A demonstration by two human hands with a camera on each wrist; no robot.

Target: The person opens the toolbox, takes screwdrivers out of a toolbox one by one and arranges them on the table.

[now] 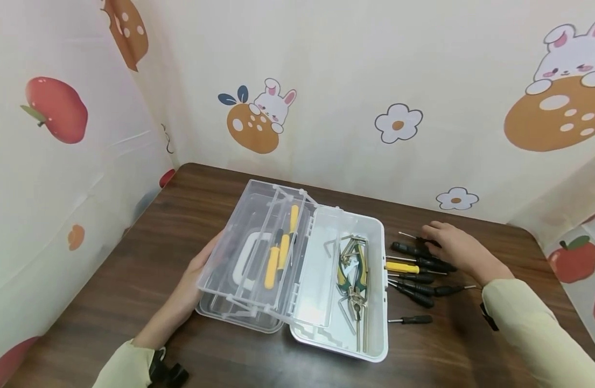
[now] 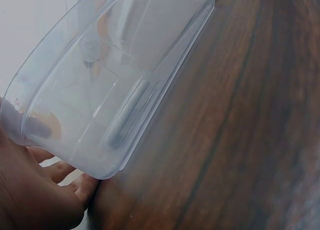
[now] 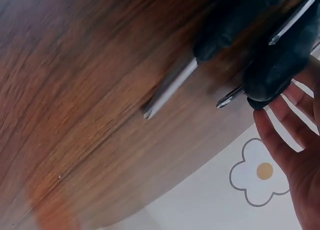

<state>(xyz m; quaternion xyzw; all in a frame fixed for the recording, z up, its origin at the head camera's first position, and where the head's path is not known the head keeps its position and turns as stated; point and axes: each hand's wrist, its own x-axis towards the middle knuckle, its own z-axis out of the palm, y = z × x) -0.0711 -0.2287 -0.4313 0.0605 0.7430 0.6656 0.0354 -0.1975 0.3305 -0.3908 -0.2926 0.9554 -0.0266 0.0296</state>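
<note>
A white toolbox (image 1: 313, 310) stands unfolded on the table. Its clear lid (image 1: 215, 275), with a white carry handle (image 1: 240, 258), lies over to the left. My left hand (image 1: 200, 264) grips the clear plastic at its left edge; in the left wrist view the thumb and fingers of this hand (image 2: 40, 190) close about a corner. At the right, my right hand (image 1: 454, 245) pinches a thin-shafted black screwdriver (image 1: 413, 236) above a row of others. The right wrist view shows fingertips against a thick black handle (image 3: 272, 72); the thumb is hidden there.
Pliers (image 1: 355, 291) with green-yellow grips and several hex keys (image 1: 365, 323) lie in the white base. Yellow-handled screwdrivers (image 1: 272, 267) sit in the clear compartment. Right of the box lie a yellow screwdriver (image 1: 401, 267) and a separate small black one (image 1: 417, 319). A patterned wall covering (image 1: 326, 156) backs the table.
</note>
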